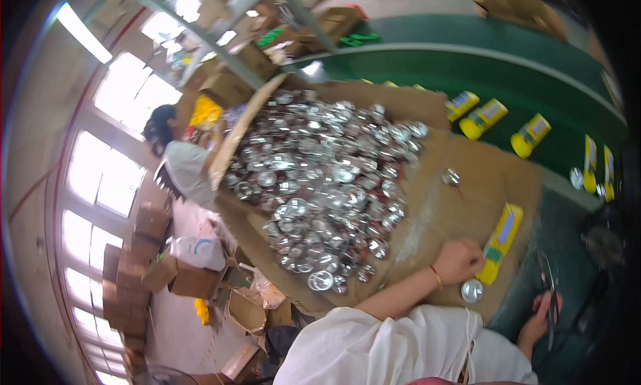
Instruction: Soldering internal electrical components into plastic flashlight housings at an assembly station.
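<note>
Large open carton (407, 94) takes up the middle of the work area, heaped with round silver pieces (314, 171); they overlap, no count possible. Its far wall stands in the way of the green surface (574, 121) beyond, where only slivers of yellow show above the edge. Past the carton, one co-worker (190, 168) in a white top. Brown boxes (130, 285) stacked near the windows, too blurred to count; one white bag (200, 251) lies atop a carton on that side.

Counts: yellow containers (531, 135) seen clearly on the green surface, 5; loose silver pieces beside them, 2. On the cardboard sheet (491, 171): 1 yellow box (501, 245), 2 loose silver pieces, one of them the near disc (471, 291) just beside the box's lower end.

Left hand (461, 261): fingers curled, right next to the yellow box's left edge; contact or grip cannot be told. Right hand (542, 313): fingers closed round 1 slender metal tool (551, 281), kind unclear from blur, right of the sheet.
</note>
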`<action>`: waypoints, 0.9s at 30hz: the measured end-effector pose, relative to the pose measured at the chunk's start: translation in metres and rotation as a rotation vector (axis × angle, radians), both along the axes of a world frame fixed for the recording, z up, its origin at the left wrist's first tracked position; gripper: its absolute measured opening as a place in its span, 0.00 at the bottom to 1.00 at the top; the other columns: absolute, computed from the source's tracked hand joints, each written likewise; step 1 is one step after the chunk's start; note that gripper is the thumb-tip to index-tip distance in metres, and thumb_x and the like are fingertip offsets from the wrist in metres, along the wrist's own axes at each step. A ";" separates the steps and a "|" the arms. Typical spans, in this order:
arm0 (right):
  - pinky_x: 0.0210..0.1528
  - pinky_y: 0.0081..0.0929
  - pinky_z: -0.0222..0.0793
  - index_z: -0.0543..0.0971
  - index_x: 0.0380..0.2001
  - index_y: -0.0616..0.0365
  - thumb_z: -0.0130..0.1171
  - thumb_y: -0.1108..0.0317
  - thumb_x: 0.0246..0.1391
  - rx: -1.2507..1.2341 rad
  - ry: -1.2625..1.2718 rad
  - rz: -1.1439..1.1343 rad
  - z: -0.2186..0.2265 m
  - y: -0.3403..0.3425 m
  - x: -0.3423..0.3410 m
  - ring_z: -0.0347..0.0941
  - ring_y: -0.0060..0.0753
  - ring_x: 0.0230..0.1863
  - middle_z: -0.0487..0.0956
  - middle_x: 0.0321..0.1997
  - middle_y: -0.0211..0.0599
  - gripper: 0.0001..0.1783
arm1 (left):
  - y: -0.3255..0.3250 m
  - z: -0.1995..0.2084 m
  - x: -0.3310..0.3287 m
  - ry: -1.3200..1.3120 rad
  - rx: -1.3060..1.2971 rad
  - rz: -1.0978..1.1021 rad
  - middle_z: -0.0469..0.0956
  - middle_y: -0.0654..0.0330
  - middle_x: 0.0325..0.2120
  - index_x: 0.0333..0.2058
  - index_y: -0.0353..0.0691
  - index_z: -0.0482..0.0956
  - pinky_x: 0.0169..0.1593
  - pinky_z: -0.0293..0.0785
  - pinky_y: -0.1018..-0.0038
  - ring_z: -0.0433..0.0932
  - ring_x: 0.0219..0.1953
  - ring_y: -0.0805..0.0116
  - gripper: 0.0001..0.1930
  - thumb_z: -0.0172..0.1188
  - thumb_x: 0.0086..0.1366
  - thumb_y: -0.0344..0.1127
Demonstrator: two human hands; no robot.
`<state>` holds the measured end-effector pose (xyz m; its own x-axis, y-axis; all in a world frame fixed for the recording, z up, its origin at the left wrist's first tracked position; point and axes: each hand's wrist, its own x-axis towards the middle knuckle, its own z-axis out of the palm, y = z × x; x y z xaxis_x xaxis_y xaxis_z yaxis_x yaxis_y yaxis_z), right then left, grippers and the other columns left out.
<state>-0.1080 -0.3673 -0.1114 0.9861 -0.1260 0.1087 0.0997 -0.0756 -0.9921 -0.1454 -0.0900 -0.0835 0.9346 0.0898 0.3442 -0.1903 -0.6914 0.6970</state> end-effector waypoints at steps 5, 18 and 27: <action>0.26 0.15 0.63 0.70 0.35 0.62 0.53 0.65 0.53 0.024 0.076 0.004 0.015 0.017 0.003 0.67 0.18 0.22 0.72 0.21 0.31 0.11 | 0.011 0.023 0.029 0.080 0.127 0.027 0.71 0.58 0.17 0.16 0.41 0.73 0.26 0.69 0.65 0.72 0.24 0.59 0.07 0.57 0.49 0.33; 0.29 0.18 0.68 0.69 0.32 0.63 0.56 0.73 0.49 0.178 0.163 0.028 0.020 0.011 -0.006 0.70 0.20 0.24 0.74 0.23 0.35 0.09 | -0.041 0.056 0.251 0.251 0.456 0.045 0.76 0.54 0.24 0.21 0.42 0.78 0.33 0.72 0.64 0.75 0.29 0.57 0.14 0.55 0.54 0.46; 0.29 0.19 0.67 0.69 0.33 0.63 0.57 0.71 0.50 0.132 0.176 0.096 0.021 0.013 -0.001 0.69 0.20 0.24 0.74 0.23 0.35 0.10 | 0.019 0.020 0.298 0.100 0.368 0.087 0.62 0.51 0.49 0.50 0.52 0.68 0.52 0.65 0.61 0.65 0.50 0.50 0.28 0.61 0.47 0.39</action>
<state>-0.1087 -0.3544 -0.0905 0.9965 -0.0326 -0.0771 -0.0752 0.0574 -0.9955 0.1524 -0.0710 -0.0640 0.9594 0.0579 0.2759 -0.0635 -0.9091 0.4117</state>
